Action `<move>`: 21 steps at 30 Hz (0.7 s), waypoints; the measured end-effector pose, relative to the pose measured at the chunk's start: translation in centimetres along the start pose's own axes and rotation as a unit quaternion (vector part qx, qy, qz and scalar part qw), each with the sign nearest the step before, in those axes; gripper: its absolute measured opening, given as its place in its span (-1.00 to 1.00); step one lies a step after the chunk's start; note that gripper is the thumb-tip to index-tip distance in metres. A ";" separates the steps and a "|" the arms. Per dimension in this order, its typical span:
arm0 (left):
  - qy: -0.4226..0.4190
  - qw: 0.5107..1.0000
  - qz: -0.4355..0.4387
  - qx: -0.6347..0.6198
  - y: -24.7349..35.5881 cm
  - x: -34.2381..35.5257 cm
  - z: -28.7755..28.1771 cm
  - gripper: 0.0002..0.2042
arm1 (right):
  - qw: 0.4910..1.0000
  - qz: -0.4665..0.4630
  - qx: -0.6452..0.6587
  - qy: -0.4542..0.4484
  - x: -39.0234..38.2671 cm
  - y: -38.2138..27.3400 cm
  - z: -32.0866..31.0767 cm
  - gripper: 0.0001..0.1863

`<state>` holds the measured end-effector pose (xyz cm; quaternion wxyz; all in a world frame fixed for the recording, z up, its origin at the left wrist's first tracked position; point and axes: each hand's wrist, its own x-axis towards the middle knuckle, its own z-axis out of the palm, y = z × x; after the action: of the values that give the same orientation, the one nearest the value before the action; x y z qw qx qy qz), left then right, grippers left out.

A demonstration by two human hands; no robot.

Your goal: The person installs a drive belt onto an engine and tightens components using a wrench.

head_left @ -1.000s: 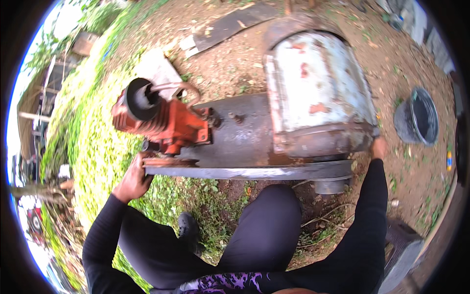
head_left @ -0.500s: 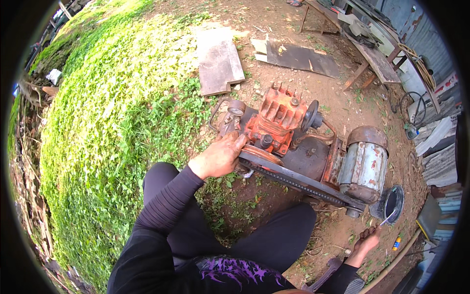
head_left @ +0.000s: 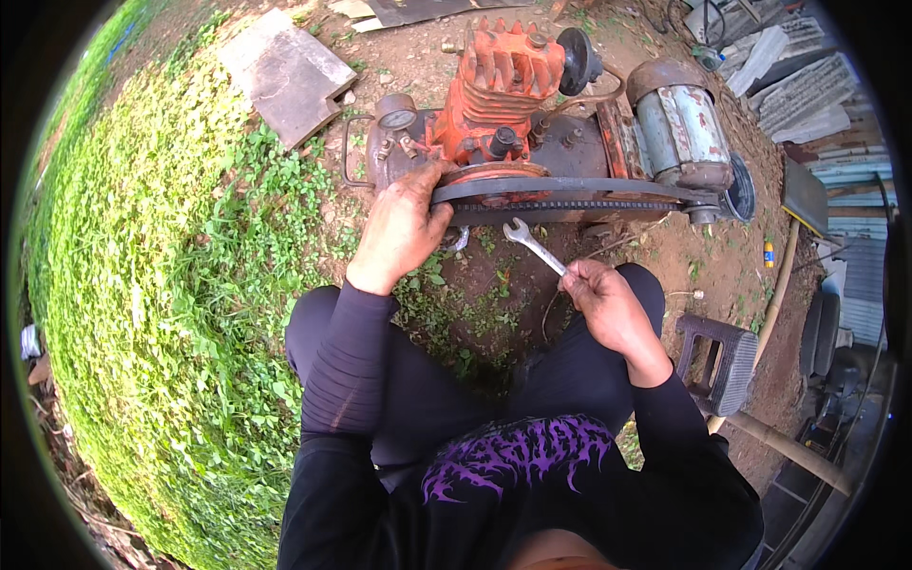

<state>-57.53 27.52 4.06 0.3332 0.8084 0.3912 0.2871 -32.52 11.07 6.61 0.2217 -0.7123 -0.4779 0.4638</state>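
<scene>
A rusty air compressor with an orange finned pump (head_left: pixel 503 81) lies in front of my crossed legs. My left hand (head_left: pixel 404 228) is closed over the left end of its belt pulley (head_left: pixel 494 172), where the black drive belt (head_left: pixel 589 205) wraps around; its fingertips are partly hidden. In my right hand (head_left: pixel 608 309) is a silver open-end wrench (head_left: pixel 537 249), gripped near one end. The wrench's open jaw points up and left, just below the belt and apart from it. A round pressure gauge (head_left: pixel 395 112) sits close above my left hand.
A grey electric motor (head_left: pixel 682 123) is mounted at the compressor's right, with a black round container (head_left: pixel 741 188) behind it. A dark plastic stool (head_left: pixel 714 366) and a bamboo pole (head_left: pixel 777 294) lie to my right. Boards (head_left: pixel 285 76) rest on the ground at the upper left.
My right hand has brought the wrench from beside the black container at the right to below the belt. My left hand stays at the pulley. The view has shifted right and down.
</scene>
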 end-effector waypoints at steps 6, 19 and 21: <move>-0.006 0.998 -0.024 -0.064 -0.6 0.1 -0.8 -0.58 | 0.993 -0.030 0.036 0.110 0.8 -2.0 2.8 -0.81; -0.036 0.986 -0.061 -0.149 -1.5 1.0 -1.8 -0.65 | 0.969 -0.060 0.166 0.171 1.9 -2.4 7.3 -0.83; -0.038 0.989 -0.050 -0.134 -1.0 1.0 -2.2 -0.65 | 0.964 -0.041 0.234 0.122 1.9 -3.6 7.2 -0.84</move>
<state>-59.02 29.54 4.81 0.4668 0.7463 0.3763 0.2890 -40.27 13.41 5.12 0.4575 -0.6716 -0.3545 0.4626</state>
